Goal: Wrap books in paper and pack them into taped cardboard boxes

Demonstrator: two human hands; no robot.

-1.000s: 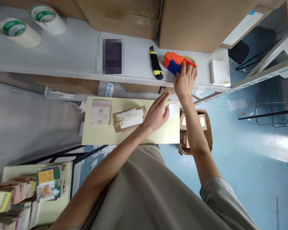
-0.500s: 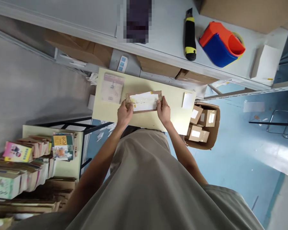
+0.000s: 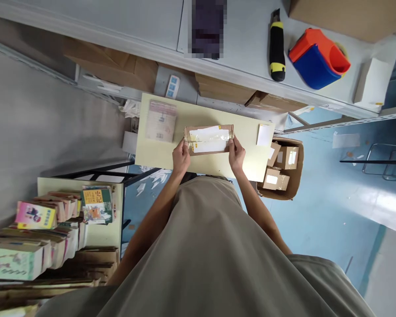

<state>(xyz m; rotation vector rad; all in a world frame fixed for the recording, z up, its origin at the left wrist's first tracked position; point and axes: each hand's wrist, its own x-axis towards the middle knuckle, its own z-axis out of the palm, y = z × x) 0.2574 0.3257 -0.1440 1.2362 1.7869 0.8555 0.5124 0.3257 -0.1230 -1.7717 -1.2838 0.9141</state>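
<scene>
A flat brown cardboard package point(image 3: 208, 152) with white labels and shiny clear tape across its top is held level between my two hands over a pale yellow table. My left hand point(image 3: 181, 157) grips its left end, thumb on top. At the opposite end my right hand point(image 3: 236, 155) pinches the corner the same way. To the left on the table lies a book point(image 3: 161, 121) with a faded pinkish cover. A small stack of white labels point(image 3: 264, 134) sits at the table's right side.
On the grey shelf point(image 3: 125, 26) ahead are a box cutter point(image 3: 277, 46) and a red-and-blue tape dispenser point(image 3: 318, 59). An open carton point(image 3: 298, 176) of small boxes stands right of the table point(image 3: 214, 169). Rows of books point(image 3: 36, 215) fill a stand at lower left.
The view has shifted, so the table and package appear slightly farther right. My fingers have slid outward to the package's ends, and more of its top shows.
</scene>
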